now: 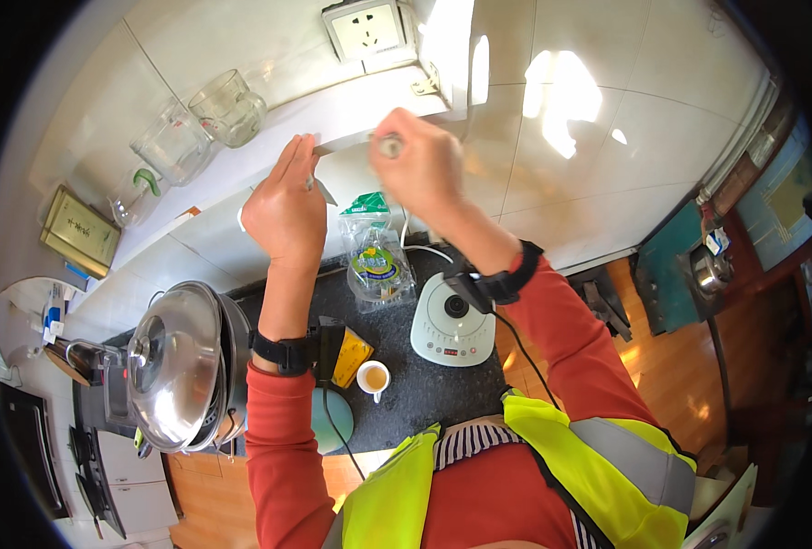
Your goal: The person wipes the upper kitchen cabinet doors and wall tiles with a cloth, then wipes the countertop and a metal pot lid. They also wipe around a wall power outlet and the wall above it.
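Observation:
Both hands are raised in front of a white wall shelf. My left hand (288, 202) has its fingers pressed together around a thin pale item (326, 193), whose edges peek out on either side of the hand; most of it is hidden. To its right, my right hand (419, 161) is closed in a fist on a small object with a round end (391, 145), blurred. The hands are apart. Below them on the dark counter lie a clear plastic bag with a green top (376, 264), a white electric heating base (454, 321), a white cup with amber liquid (374, 377) and a yellow packet (352, 358).
Glass mugs (227, 108) and a gold box (81, 231) stand on the shelf (351, 110), under a wall socket (364, 31). A large lidded steel pot (176, 367) is at the left of the counter, and a pale green round item (332, 420) near its front edge. Cables hang from both wrist straps.

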{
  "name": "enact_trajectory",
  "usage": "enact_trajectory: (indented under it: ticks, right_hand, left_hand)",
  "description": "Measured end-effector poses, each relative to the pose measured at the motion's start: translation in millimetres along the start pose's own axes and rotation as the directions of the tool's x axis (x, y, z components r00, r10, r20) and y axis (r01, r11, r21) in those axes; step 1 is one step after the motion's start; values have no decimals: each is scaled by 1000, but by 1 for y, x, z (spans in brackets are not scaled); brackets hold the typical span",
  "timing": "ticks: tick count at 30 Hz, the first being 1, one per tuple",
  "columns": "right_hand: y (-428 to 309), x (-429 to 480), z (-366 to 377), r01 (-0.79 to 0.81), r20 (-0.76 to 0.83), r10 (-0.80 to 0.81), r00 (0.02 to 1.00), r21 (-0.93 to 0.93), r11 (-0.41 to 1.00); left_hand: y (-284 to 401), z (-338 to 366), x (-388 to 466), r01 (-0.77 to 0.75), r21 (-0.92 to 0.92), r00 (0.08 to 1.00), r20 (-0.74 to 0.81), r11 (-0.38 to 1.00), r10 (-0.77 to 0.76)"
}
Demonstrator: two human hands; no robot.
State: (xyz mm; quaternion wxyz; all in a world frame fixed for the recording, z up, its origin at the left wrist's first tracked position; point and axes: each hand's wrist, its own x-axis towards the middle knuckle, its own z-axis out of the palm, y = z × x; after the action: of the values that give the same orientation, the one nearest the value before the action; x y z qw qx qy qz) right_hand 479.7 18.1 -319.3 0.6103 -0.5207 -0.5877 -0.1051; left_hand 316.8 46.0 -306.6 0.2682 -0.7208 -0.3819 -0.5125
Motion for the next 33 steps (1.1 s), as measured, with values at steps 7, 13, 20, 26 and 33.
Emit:
enact_trajectory:
  ticks: [7,13,20,26,33]
  right_hand:
    - [-10,10,-14,-75,78,72,994,29,997]
    - [-23,4,11,64,120,-61,991,-19,998]
    - [-13,9,-17,-108,8,108,994,-24,994]
    - [-19,4,0,-21,122,31,992,-85,996]
    - [23,-14,-57,-309,122,306,944,11,951]
  left_hand:
    - [-1,-4,-1,65,37,995,75,997,-67]
    - [-1,-3,-1,71,1,995,71,997,-71]
    - [-4,-1,-2,49,21,998,42,999,-50]
    - [-2,3,-4,78,-6,997,28,997,-78]
    - [-4,1,-4,25,-39,1000,-7,999,-26]
